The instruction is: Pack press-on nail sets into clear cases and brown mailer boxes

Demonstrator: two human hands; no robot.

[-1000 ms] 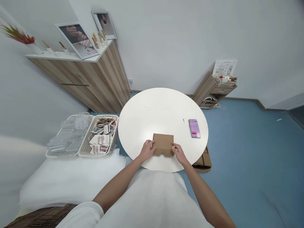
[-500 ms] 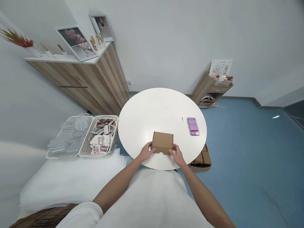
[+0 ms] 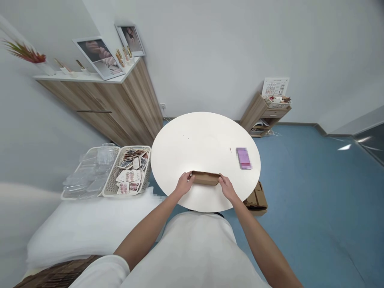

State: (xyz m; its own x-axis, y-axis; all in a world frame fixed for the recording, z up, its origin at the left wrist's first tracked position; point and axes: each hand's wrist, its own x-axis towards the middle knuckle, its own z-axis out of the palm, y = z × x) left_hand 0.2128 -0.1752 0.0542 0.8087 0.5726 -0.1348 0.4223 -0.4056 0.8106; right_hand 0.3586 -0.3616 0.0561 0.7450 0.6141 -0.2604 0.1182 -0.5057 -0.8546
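Observation:
A small brown cardboard box [image 3: 205,178] is held between my two hands over the near part of the round white table [image 3: 201,136]. It is tilted so that one long narrow side faces me. My left hand [image 3: 184,184] grips its left end, fingers behind and thumb in front. At the right end, my right hand [image 3: 227,188] holds it the same way. Whether the box touches the tabletop I cannot tell.
A blurred purple item [image 3: 244,158] lies on the table's right side. Left of the table are a basket of packaged cards [image 3: 130,170] and a basket of clear plastic cases [image 3: 91,176]. Folded cardboard boxes [image 3: 257,199] stand low at the right. A wooden cabinet [image 3: 102,104] is behind left.
The box has been tipped from showing its broad top to showing a narrow side. Both hands have moved slightly away from me with it, still gripping its ends.

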